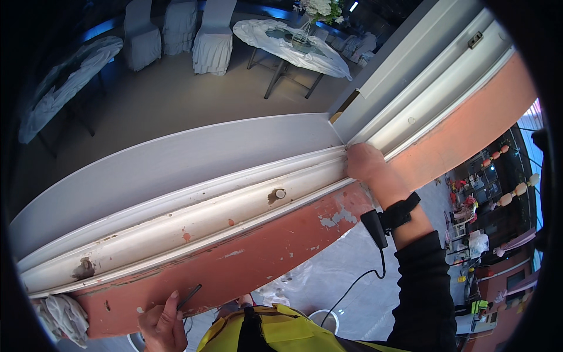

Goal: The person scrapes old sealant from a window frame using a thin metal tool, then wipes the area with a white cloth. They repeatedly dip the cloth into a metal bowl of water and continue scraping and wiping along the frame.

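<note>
My left hand is closed near the lower edge of the view, over the red-painted sill. A thin dark rod sticks up out of its grip, and its lower part is hidden by the fingers. My right hand is curled and slightly blurred in the corner of the white window frame, where the lower track meets the upright side. Whatever its fingers hold, if anything, is hidden. Along the track run stains, chips and a round plug. Paint is peeling off the red sill below.
A crumpled grey cloth lies at the sill's left end. A black strapped device with a cable sits at my right wrist. Below stands a white bucket. Beyond the frame are covered chairs and a table with flowers.
</note>
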### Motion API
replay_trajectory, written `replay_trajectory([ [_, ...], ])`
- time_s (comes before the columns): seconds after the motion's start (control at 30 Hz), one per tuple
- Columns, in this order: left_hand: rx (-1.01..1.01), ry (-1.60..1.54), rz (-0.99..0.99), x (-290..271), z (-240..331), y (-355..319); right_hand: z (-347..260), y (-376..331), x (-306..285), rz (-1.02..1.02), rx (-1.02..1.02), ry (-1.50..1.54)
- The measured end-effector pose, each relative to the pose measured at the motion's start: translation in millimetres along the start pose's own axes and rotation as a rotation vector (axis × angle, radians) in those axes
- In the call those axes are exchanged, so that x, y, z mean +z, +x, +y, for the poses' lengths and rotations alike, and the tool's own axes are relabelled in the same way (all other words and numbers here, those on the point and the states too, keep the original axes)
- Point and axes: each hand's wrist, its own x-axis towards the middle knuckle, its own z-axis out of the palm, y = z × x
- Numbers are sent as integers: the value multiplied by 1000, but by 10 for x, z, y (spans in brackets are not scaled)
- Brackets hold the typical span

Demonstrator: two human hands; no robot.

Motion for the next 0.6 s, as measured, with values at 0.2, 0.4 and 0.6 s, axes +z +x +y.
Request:
replay_trajectory([
  [0.2, 17, 1, -45, -70, 12, 31, 131, 110, 173, 169, -50, -73],
  [0.4, 71, 3, -5, -73, 22, 89, 107, 40, 38, -2, -160, 174],
  [0.6, 46, -6, -8, -54, 12, 81, 324, -65, -203, 49, -180, 810],
])
